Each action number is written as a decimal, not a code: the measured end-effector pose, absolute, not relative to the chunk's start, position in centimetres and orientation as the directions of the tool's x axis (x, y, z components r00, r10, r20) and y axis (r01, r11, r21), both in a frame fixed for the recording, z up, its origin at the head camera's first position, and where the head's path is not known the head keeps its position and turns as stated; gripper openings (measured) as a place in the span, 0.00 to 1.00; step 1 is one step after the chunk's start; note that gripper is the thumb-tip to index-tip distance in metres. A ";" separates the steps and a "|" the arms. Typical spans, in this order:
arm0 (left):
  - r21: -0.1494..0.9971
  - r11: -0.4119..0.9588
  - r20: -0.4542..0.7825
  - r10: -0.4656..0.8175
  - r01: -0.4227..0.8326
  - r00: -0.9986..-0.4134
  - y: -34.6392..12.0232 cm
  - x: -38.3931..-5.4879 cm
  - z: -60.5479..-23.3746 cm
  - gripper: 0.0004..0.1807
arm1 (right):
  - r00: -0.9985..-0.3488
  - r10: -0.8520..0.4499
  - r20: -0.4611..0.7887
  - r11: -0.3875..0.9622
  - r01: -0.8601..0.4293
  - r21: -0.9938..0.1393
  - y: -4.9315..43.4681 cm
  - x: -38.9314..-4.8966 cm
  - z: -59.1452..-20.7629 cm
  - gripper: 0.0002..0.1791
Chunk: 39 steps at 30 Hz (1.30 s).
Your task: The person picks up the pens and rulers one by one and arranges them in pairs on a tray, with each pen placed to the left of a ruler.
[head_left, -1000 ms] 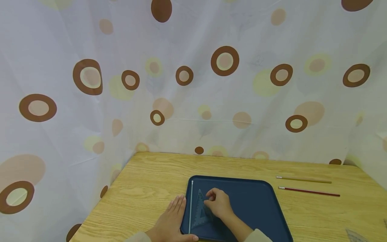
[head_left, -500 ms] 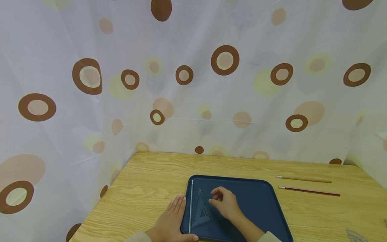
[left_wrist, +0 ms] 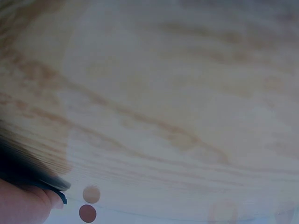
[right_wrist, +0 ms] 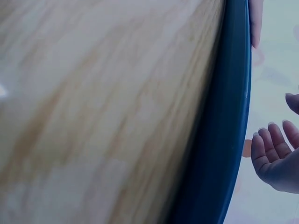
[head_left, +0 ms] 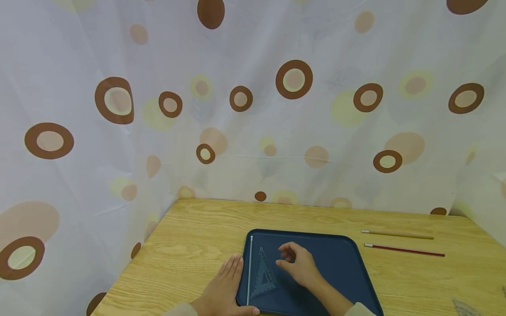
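Observation:
A dark blue tray point(head_left: 332, 267) lies on the wooden table. Inside it, along the left rim, is a thin pale pencil point(head_left: 249, 270), with a clear triangular set square point(head_left: 258, 281) flat to its right. My left hand point(head_left: 221, 289) rests against the tray's left side, fingers straight and thumb at the near left corner. In the left wrist view, part of that hand point(left_wrist: 23, 205) touches a dark edge. My right hand point(head_left: 301, 265) hovers over the tray right of the set square, fingers loosely bent and holding nothing; its curved fingers also show in the right wrist view.
Right of the tray lie a yellowish pencil point(head_left: 399, 234) and a dark red pencil point(head_left: 405, 250), roughly parallel. A clear plastic piece point(head_left: 465, 308) with markings is partly cut off at the bottom right. A curtain point(head_left: 253, 123) with circle patterns stands behind the table.
My right hand has moved away from the set square to the right, uncovering more of it. The left hand, tray and pale pencil have stayed in place.

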<state>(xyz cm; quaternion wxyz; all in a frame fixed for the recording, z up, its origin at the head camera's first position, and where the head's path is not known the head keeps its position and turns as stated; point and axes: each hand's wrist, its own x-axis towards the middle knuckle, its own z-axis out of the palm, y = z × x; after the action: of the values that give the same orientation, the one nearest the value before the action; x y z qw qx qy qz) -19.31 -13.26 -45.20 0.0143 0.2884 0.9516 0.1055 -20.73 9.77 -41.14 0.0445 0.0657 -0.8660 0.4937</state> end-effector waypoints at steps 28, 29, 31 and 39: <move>0.248 0.804 0.012 0.555 0.540 -0.832 -13.4 -19.3 -45.1 0.61 | -0.992 -0.055 0.114 0.550 -0.125 -0.825 13.0 -20.4 -40.5 0.17; 0.250 0.804 0.010 0.556 0.540 -0.831 -13.4 -19.3 -45.1 0.61 | -0.992 -0.052 0.111 0.552 -0.122 -0.825 13.1 -20.5 -40.5 0.17; 0.252 0.802 0.010 0.558 0.542 -0.830 -13.4 -19.3 -45.0 0.61 | -0.993 -0.045 0.106 0.561 -0.113 -0.820 13.4 -20.5 -40.6 0.17; 0.246 0.795 0.033 0.565 0.554 -0.825 -13.3 -19.1 -44.8 0.61 | -0.993 -0.045 0.108 0.588 -0.113 -0.801 14.7 -20.2 -40.5 0.18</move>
<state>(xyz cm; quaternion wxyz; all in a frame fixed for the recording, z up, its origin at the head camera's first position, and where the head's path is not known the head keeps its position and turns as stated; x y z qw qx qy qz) -19.10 -13.32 -44.81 0.0211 0.2954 0.9472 0.1231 -20.25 14.74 -40.50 0.0379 0.0444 -0.8903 0.4517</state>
